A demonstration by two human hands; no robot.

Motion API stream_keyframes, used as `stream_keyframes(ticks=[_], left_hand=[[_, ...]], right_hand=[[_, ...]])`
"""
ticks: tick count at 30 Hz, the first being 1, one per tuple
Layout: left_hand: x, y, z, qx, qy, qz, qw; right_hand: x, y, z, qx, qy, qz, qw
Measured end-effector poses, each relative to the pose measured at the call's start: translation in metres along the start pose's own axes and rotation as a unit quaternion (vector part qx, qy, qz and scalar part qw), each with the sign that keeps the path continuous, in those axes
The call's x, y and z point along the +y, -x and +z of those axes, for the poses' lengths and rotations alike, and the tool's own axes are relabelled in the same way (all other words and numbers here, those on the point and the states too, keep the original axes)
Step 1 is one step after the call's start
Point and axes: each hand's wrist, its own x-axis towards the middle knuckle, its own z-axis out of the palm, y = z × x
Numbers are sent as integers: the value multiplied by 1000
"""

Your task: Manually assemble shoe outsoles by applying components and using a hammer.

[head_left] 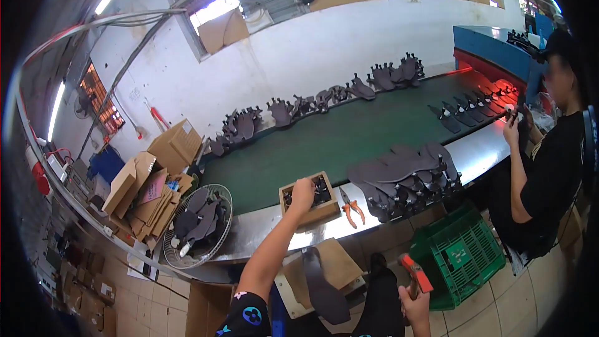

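My left hand (pixel 304 193) reaches into a small wooden box (pixel 322 214) of small black parts (pixel 322 192). Its fingers look drawn together, and what they pinch, if anything, is hidden. Low on the right, my right hand (pixel 415 307) grips a hammer (pixel 416 273) by its handle, the reddish-orange head upward. A dark shoe sole (pixel 324 290) lies in front of me, partly over a tan pad (pixel 340 256) on a stand. Beside the box rest pliers (pixel 352 209) with orange handles.
A green conveyor belt (pixel 299 156) carries soles with straps along its far side. Stacked soles (pixel 399 178) lie on the metal edge. A wire basket (pixel 168 246) of soles stands left, near cardboard (pixel 178 143). At right are a green crate (pixel 458 253) and a seated co-worker (pixel 543 168).
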Motion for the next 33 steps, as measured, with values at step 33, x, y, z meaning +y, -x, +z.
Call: stream_keyframes(ticks=[33], left_hand=[[196,270,-212,-65,826,-214,517]], right_hand=[[-219,28,115,-320,-125,-137,929]])
